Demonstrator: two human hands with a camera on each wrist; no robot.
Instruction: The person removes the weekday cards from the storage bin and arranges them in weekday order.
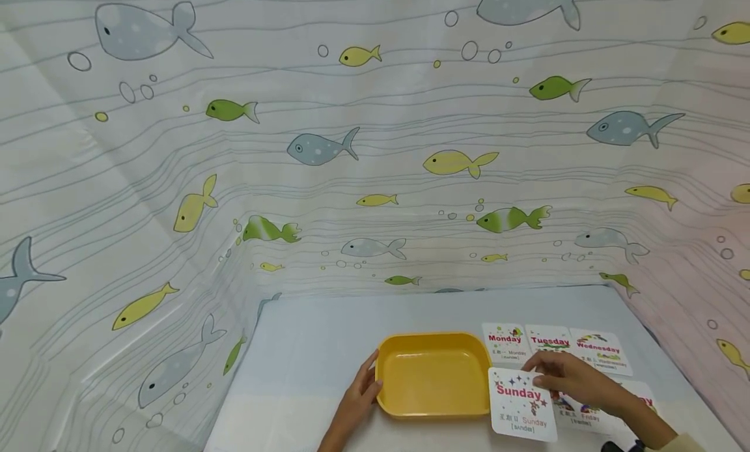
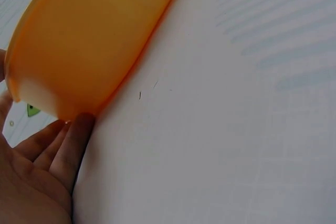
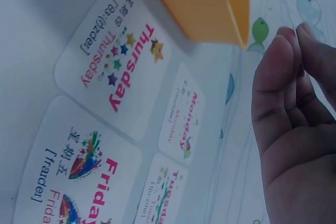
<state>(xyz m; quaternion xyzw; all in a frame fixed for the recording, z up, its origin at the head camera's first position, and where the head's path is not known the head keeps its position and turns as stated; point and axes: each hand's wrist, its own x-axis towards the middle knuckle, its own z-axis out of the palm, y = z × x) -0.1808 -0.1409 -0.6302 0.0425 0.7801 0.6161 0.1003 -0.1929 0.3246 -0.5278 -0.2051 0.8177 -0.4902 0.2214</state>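
My left hand (image 1: 356, 400) grips the left end of a shallow yellow plastic tray (image 1: 433, 415). In the left wrist view, fingers (image 2: 68, 150) press the outside of the tray's wall (image 2: 89, 40) near its base, and the thumb is mostly cut off by the frame. My right hand (image 1: 571, 377) pinches the top right corner of a white Sunday card (image 1: 523, 406) between thumb and fingers. This card is raised beside the tray's right end, partly covering cards behind it. In the right wrist view the pinching fingers (image 3: 275, 69) show clearly, while the card is almost edge-on.
Behind the right hand lie the Monday (image 1: 504, 342), Tuesday (image 1: 549, 338) and Wednesday (image 1: 600, 351) cards in a row. Nearer are the Thursday (image 3: 115, 56) and Friday (image 3: 79, 171) cards, plus another partly hidden one. Fish-patterned sheeting (image 1: 375, 178) surrounds the white tabletop (image 1: 305, 348).
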